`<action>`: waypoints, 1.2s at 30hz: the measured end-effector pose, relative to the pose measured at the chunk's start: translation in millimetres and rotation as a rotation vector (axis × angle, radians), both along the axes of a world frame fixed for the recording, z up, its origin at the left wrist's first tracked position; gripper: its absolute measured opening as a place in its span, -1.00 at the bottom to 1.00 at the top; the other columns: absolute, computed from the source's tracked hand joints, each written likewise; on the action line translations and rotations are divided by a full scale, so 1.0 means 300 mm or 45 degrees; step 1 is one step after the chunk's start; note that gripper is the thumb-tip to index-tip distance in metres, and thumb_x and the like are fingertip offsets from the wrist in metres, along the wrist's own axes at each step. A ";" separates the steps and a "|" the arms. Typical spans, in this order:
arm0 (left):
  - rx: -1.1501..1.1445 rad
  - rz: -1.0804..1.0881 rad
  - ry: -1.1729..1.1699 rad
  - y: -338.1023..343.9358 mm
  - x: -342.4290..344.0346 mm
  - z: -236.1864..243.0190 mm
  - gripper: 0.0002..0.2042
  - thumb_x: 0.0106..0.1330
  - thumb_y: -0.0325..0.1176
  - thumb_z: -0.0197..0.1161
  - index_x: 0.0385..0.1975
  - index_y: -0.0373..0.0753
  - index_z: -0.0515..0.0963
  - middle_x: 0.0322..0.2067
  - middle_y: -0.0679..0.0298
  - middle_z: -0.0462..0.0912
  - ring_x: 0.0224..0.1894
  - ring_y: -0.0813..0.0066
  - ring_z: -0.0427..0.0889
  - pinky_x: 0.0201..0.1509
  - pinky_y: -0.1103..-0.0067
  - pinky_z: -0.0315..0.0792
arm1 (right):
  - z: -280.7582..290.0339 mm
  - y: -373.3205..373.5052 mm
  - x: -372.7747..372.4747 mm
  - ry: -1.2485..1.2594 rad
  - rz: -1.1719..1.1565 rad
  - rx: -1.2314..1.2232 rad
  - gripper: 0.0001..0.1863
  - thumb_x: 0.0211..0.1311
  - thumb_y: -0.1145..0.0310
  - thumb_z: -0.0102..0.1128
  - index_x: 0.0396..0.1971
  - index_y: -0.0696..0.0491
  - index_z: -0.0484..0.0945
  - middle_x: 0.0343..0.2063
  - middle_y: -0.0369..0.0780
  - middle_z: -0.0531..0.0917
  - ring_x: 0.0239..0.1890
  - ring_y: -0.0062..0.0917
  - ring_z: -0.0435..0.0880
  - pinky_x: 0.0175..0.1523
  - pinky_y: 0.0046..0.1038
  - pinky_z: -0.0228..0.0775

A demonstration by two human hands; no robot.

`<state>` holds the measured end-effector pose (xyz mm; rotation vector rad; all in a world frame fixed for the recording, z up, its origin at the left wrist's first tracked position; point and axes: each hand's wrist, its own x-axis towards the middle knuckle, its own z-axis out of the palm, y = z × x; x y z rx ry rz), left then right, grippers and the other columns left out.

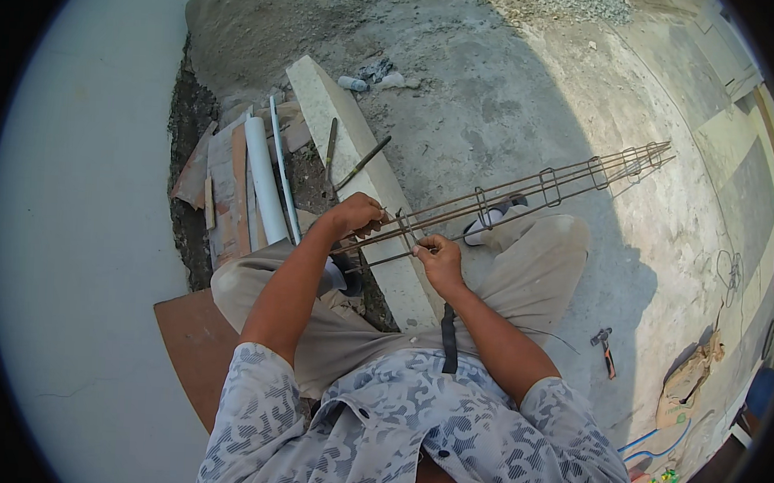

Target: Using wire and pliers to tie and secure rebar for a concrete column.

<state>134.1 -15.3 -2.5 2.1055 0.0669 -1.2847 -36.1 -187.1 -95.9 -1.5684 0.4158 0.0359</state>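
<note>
A long, narrow rebar cage (pixel 514 193) of thin steel rods with square stirrups lies across a pale concrete beam (pixel 345 110) and stretches away to the right. My left hand (pixel 360 215) is closed at the cage's near end beside a stirrup; what its fingers pinch is hidden. Lower and to the right, my right hand (pixel 439 261) pinches the lower corner of that stirrup (pixel 408 231) between thumb and fingers. Just beyond my left hand, a pair of pincers (pixel 362 165) rests on the beam, its two dark handles spread in a V; the jaws are hard to see.
White pipes (pixel 266 180) and boards (pixel 237 183) lie left of the beam, by a pale wall (pixel 86 211). A brown panel (pixel 194 345) lies near my left knee. A hammer (pixel 604 351) and a torn paper sack (pixel 686 382) are on the right floor. Gravel (pixel 579 4) is piled far off.
</note>
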 end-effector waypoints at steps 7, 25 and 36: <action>-0.073 0.078 -0.052 0.007 -0.010 -0.009 -0.80 0.32 -0.46 0.18 -0.30 -0.50 0.67 -0.51 0.18 0.66 -0.65 0.53 0.46 -0.58 0.50 0.32 | -0.009 -0.003 0.001 0.008 -0.016 0.046 -0.81 0.12 0.44 0.42 -0.32 0.25 0.69 -0.43 -0.10 0.75 -0.41 -0.48 0.69 -0.23 -0.40 0.51; -0.030 0.024 -0.091 0.006 0.000 -0.014 -0.79 0.32 -0.36 0.26 -0.28 -0.39 0.69 -0.54 0.25 0.66 -0.62 0.57 0.49 -0.57 0.54 0.35 | 0.010 -0.014 0.006 -0.027 -0.009 -0.027 -0.79 0.15 0.43 0.42 -0.29 0.26 0.68 -0.46 -0.19 0.72 -0.45 -0.61 0.59 -0.29 -0.46 0.45; 0.033 0.003 -0.098 -0.036 -0.002 -0.012 -0.71 0.37 -0.18 0.33 -0.38 -0.34 0.69 -0.63 0.36 0.51 -0.66 0.62 0.34 -0.58 0.56 0.22 | 0.014 -0.009 0.011 -0.016 -0.030 -0.003 -0.80 0.15 0.44 0.42 -0.32 0.26 0.68 -0.50 -0.23 0.69 -0.49 -0.65 0.55 -0.34 -0.49 0.41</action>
